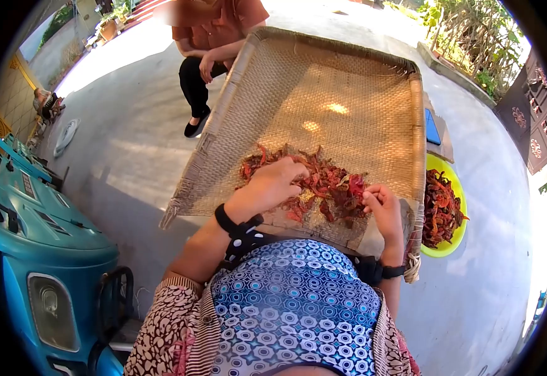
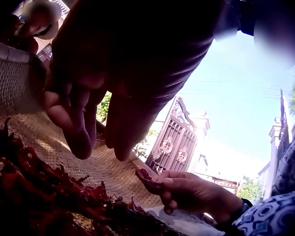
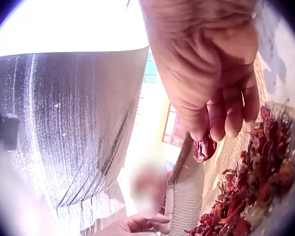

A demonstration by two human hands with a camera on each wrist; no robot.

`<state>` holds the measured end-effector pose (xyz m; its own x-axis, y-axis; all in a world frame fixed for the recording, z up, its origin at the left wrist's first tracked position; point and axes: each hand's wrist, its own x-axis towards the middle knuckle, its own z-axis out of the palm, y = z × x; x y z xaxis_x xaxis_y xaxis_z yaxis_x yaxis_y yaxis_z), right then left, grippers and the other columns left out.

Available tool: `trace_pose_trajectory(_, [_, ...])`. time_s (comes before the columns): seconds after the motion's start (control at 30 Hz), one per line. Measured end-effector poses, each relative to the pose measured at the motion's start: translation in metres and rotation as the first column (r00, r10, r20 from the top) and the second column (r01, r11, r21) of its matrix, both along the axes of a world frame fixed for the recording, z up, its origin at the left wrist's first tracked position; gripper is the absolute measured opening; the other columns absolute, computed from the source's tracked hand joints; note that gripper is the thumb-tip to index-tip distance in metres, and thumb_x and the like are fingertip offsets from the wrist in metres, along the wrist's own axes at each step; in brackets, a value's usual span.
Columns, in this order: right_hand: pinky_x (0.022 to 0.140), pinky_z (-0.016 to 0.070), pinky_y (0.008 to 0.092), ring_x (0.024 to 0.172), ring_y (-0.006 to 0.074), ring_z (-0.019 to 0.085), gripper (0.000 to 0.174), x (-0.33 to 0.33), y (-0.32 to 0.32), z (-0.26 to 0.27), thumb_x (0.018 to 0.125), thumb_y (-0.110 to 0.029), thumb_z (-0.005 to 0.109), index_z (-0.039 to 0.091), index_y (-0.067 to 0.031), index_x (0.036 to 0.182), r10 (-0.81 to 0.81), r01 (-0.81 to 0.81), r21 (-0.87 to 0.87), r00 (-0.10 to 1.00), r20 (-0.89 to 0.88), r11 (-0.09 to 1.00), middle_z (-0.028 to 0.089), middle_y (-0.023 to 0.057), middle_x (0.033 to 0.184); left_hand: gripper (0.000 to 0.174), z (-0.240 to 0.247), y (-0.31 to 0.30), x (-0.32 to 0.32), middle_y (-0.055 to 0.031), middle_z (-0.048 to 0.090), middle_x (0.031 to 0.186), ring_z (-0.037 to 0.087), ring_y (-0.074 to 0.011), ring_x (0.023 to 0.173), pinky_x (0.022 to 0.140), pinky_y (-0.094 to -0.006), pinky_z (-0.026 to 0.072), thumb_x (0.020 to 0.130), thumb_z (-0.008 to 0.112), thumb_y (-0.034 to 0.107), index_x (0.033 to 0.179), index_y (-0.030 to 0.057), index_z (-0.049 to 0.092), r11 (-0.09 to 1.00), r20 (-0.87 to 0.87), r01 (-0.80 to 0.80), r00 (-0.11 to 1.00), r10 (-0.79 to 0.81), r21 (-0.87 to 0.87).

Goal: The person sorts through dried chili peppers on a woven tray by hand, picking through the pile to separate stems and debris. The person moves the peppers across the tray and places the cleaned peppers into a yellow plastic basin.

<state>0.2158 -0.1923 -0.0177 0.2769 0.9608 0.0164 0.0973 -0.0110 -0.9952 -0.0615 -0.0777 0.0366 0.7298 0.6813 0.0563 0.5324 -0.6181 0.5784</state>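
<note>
Dried red peppers point(image 1: 327, 182) lie in a loose heap on the near part of a large woven tray point(image 1: 273, 94). Above the heap's left side is my left hand point(image 1: 270, 185); in the left wrist view that hand point(image 2: 103, 88) hangs over the peppers with bent fingers and nothing visible in them. At the heap's right edge my right hand point(image 1: 383, 210) pinches one dark red pepper point(image 3: 204, 149) between thumb and fingers, its stem end hidden by the fingertips. The same pinched pepper point(image 2: 148, 182) shows in the left wrist view.
A yellow-green basin point(image 1: 461, 194) of dried peppers stands right of the tray, with a blue phone-like object point(image 1: 432, 128) beyond it. A person in an orange shirt point(image 1: 217, 37) sits past the tray's far left side. A teal vehicle point(image 1: 48, 238) stands at left.
</note>
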Motion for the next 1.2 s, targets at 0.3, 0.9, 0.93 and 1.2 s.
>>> trace_pose_trajectory(0.3, [0.065, 0.0449, 0.0236, 0.067, 0.0085, 0.05, 0.023, 0.045, -0.019, 0.003, 0.097, -0.025, 0.055, 0.055, -0.0089, 0.114, -0.506, 0.684, 0.112, 0.629, -0.59, 0.721, 0.058, 0.0009, 0.089, 0.033, -0.027, 0.005, -0.077, -0.0125, 0.052, 0.096, 0.057, -0.0338, 0.093, 0.078, -0.0427, 0.0485, 0.076, 0.069, 0.011, 0.107, 0.0143, 0.057, 0.978, -0.147, -0.093, 0.982, 0.121, 0.189])
trace_pose_trajectory(0.9, [0.066, 0.0474, 0.0228, 0.075, 0.006, 0.054, 0.02, -0.03, 0.003, 0.006, 0.092, -0.014, 0.063, 0.06, -0.0016, 0.108, 0.242, -0.242, -0.015, 0.966, 0.085, 0.97, 0.06, 0.0006, 0.085, 0.006, -0.002, 0.001, -0.018, -0.0032, 0.058, 0.084, 0.057, -0.0095, 0.071, 0.064, -0.025, 0.0476, 0.091, 0.06, 0.003, 0.096, 0.0002, 0.059, 0.906, 0.35, -0.073, 0.907, 0.234, -0.416])
trace_pose_trajectory(0.93, [0.066, 0.0473, 0.0225, 0.076, 0.006, 0.054, 0.026, -0.033, 0.004, 0.009, 0.092, -0.015, 0.063, 0.057, -0.002, 0.114, 0.247, -0.247, -0.012, 0.966, 0.071, 0.969, 0.06, 0.0011, 0.087, 0.006, -0.001, 0.0, -0.012, -0.0028, 0.058, 0.084, 0.057, -0.0091, 0.072, 0.065, -0.0244, 0.048, 0.091, 0.059, 0.003, 0.097, 0.0005, 0.058, 0.895, 0.35, -0.039, 0.912, 0.214, -0.445])
trace_pose_trajectory(1.2, [0.063, 0.0466, 0.021, 0.07, 0.0064, 0.056, 0.021, -0.04, 0.008, 0.012, 0.096, -0.014, 0.058, 0.055, -0.0045, 0.113, 0.202, -0.2, 0.026, 0.969, -0.14, 0.979, 0.062, 0.0033, 0.086, 0.009, 0.002, -0.003, 0.035, -0.0044, 0.063, 0.088, 0.06, -0.0097, 0.076, 0.066, -0.0243, 0.0497, 0.091, 0.061, 0.004, 0.099, 0.0015, 0.058, 0.852, 0.307, 0.137, 0.951, 0.029, -0.506])
